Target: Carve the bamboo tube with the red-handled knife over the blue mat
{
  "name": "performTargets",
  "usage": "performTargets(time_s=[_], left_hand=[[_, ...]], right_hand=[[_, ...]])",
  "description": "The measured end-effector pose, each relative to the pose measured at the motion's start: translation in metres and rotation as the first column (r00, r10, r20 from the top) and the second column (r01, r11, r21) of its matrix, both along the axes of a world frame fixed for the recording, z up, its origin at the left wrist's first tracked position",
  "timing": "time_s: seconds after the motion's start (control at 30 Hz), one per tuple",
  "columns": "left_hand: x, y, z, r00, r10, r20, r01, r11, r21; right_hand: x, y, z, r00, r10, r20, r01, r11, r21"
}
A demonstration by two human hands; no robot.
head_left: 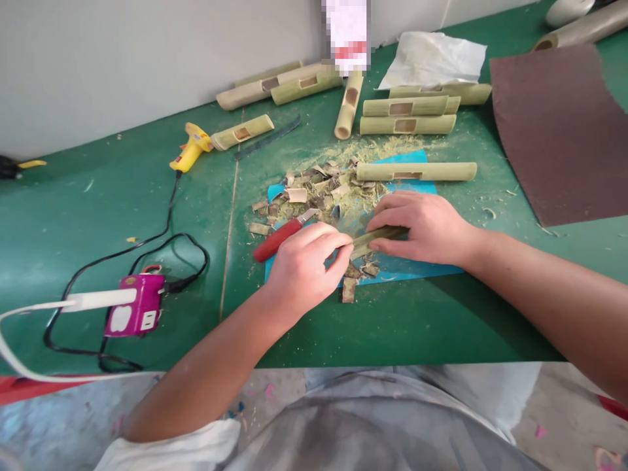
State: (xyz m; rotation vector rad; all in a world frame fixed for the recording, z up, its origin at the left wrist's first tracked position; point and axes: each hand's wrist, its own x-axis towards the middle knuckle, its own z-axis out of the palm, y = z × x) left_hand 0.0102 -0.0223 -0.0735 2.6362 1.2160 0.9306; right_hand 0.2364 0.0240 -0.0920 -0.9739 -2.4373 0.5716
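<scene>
- Over the blue sheet [422, 267], near the green bench's [294, 343] front edge: one held bamboo piece [363, 246], pale green, streaked lengthwise, slightly tilted, mostly covered by fingers.
- Left hand [311, 260]: thumb and fingertips pinched its near-left end.
- Right hand [424, 226]: fingers curled over its other end, thumb against the side nearer the body.
- Bamboo chips [297, 195]: lots, piled beside both hands, too many to count.
- Knife [279, 240]: one, red handle, blade toward the chips, just beside left hand.
- Loose tube [441, 171]: one, behind right hand, one cut opening visible.
- Rear tubes [405, 124]: at least four at right, one mid-bench, at least three at left by the wall.
- Yellow gun-shaped tool [189, 154]: one, black cord, one windowed tube [258, 127] at its nozzle.
- Purple power adapter [132, 311]: one, left.
- Brown sheet [554, 137]: one, right.
</scene>
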Motion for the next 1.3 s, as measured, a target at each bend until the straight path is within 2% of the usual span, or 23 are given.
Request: performTargets(time_s=[0.17, 0.3, 0.53, 0.63, 0.8, 0.97, 1.17, 1.3], left_hand=[[-0.002, -0.002, 0.004, 0.997, -0.004, -0.077, 0.005, 1.0, 0.021], [-0.004, -0.002, 0.004, 0.997, -0.009, -0.074, 0.01, 1.0, 0.018], [0.002, 0.003, -0.009, 1.0, -0.008, -0.011, 0.008, 1.0, -0.019], [0.006, 0.007, -0.011, 0.999, -0.013, -0.05, 0.015, 0.999, 0.039], [0.006, 0.001, -0.001, 0.965, -0.025, -0.261, 0.078, 0.978, 0.195], [0.006, 0.002, -0.004, 0.97, -0.016, -0.242, 0.068, 0.975, 0.21], [0.002, 0.007, -0.004, 0.973, -0.034, -0.229, 0.064, 0.99, 0.127], [0.001, 0.004, -0.004, 0.984, -0.009, -0.18, 0.019, 0.998, 0.054]], right_hand=[[0.0, 0.0, 0.0, 1.0, 0.0, 0.004, 0.0, 1.0, -0.005], [-0.001, -0.001, 0.001, 1.0, 0.001, 0.008, -0.001, 1.0, -0.012], [-0.001, -0.001, 0.001, 1.0, -0.001, 0.011, 0.001, 1.0, -0.002], [-0.001, 0.0, 0.0, 1.0, -0.006, 0.014, 0.006, 1.0, -0.001], [0.0, 0.0, 0.001, 1.0, -0.002, 0.025, 0.003, 1.0, -0.019], [0.0, 0.0, 0.001, 1.0, 0.005, 0.02, -0.005, 1.0, -0.017], [0.0, 0.0, 0.002, 1.0, -0.003, 0.027, 0.004, 1.0, -0.022], [0.001, 0.0, 0.003, 0.999, 0.007, 0.034, -0.006, 1.0, -0.027]])
